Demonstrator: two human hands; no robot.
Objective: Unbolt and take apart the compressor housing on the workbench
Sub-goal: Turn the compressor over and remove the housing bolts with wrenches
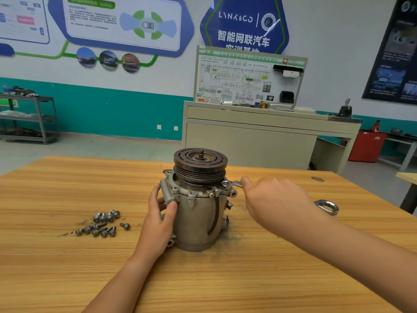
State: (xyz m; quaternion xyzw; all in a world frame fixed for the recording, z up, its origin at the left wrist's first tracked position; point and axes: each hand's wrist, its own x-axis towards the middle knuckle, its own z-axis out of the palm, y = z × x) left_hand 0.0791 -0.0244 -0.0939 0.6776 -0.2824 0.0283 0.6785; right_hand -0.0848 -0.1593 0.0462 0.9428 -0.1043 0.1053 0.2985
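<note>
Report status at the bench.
Left hand grips grey metal compressor housing, upright on wooden workbench. Right hand holds silver spanner at right-side flange bolt. Loose steel bolts piled left, nothing blocking.

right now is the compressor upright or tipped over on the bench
Upright: the compressor stands on its base on the workbench, pulley on top with its shaft pointing up, left hand holding its side.

Standing upright mid-counter: compressor. To its left, loose bolts clustered on the counter; to its right, wrench, reaching the top flange.
</note>
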